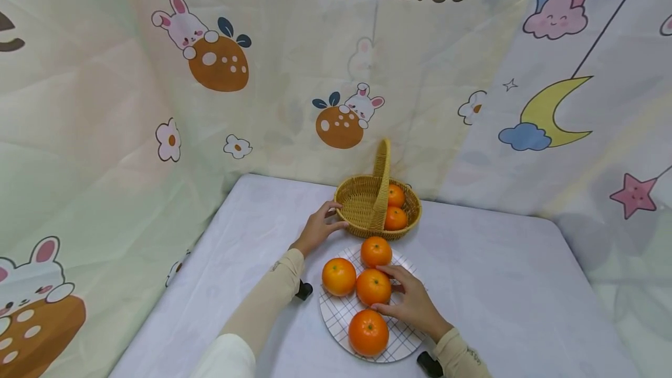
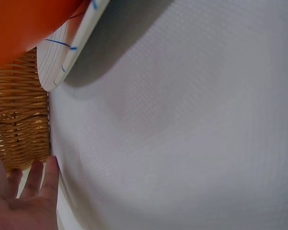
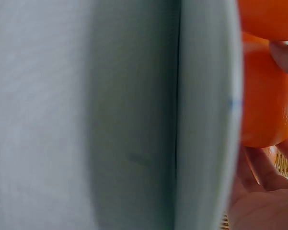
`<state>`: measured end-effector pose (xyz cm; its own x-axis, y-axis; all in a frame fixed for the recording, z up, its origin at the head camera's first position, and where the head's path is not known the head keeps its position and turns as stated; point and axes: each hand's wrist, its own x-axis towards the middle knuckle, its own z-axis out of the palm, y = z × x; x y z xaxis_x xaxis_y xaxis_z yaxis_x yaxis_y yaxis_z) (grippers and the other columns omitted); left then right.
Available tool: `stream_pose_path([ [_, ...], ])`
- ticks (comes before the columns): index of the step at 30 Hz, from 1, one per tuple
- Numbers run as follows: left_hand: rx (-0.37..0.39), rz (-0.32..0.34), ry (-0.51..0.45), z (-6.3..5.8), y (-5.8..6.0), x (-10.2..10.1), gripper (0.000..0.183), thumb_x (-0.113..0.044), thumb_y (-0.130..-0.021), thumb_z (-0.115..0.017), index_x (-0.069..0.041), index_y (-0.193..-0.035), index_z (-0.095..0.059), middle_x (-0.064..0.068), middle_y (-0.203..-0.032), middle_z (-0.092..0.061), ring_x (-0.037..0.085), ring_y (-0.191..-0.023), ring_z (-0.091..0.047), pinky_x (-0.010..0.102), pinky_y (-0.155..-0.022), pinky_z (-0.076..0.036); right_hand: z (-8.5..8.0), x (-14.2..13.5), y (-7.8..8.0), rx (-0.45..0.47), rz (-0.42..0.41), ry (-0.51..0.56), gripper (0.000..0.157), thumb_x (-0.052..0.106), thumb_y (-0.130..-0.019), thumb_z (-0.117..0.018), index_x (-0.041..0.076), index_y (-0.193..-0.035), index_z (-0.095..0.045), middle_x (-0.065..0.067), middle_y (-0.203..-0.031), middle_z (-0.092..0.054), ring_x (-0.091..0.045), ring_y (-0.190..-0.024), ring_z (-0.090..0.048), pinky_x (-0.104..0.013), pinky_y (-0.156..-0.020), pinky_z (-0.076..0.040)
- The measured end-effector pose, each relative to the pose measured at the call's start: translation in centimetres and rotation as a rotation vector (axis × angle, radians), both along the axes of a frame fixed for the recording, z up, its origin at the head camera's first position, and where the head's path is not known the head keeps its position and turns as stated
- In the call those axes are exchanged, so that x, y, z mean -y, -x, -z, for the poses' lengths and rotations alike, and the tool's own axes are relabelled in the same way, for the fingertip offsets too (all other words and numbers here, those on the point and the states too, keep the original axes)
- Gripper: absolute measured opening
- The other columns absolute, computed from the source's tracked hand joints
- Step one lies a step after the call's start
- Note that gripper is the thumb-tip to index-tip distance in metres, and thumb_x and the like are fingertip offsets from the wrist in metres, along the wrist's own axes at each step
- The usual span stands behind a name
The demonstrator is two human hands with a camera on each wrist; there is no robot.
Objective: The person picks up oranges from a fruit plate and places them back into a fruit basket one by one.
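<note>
On the round plate (image 1: 338, 322), white with a dark grid, sit several oranges. My right hand (image 1: 412, 302) holds the middle orange (image 1: 373, 287) between thumb and fingers. Around it are a far orange (image 1: 376, 251), a left orange (image 1: 338, 277) and a near orange (image 1: 368, 332). A wicker basket (image 1: 357, 203) with a tall handle stands behind the plate, two oranges (image 1: 396, 218) in its right half. My left hand (image 1: 317, 228) touches the basket's left side with fingers spread. In the left wrist view, the left hand's fingers (image 2: 49, 184) reach along the woven wall.
A white cloth covers the table (image 1: 499, 284). Behind and to the left hangs a printed curtain (image 1: 283, 45) with rabbits and flowers, close to the basket. The plate's raised rim (image 3: 235, 120) shows in the right wrist view.
</note>
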<state>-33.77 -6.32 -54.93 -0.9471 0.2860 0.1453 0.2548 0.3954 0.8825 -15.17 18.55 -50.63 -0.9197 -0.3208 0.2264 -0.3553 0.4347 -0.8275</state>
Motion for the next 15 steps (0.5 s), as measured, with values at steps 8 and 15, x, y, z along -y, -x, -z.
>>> stream_pose_path([
  [8, -0.010, 0.002, 0.012, -0.08, 0.10, -0.13, 0.059, -0.040, -0.081, -0.074, -0.024, -0.132, -0.049, -0.001, -0.148, -0.045, 0.022, -0.130, -0.050, 0.036, -0.098, -0.050, 0.03, -0.11, 0.05, 0.032, -0.017, 0.009, 0.071, 0.011, -0.072, -0.088, 0.002, -0.134, -0.055, -0.008, -0.128, -0.056, -0.023, -0.114, -0.057, -0.034, -0.085, -0.057],
  [15, 0.014, 0.002, 0.001, -0.33, -0.20, -0.14, 0.057, -0.038, -0.082, -0.074, -0.022, -0.131, -0.049, 0.002, -0.148, -0.045, 0.025, -0.131, -0.049, 0.037, -0.100, -0.048, 0.38, -0.17, 0.02, 0.035, -0.019, 0.017, 0.071, 0.011, -0.073, -0.087, 0.002, -0.134, -0.054, -0.010, -0.129, -0.056, -0.026, -0.114, -0.057, -0.035, -0.086, -0.056],
])
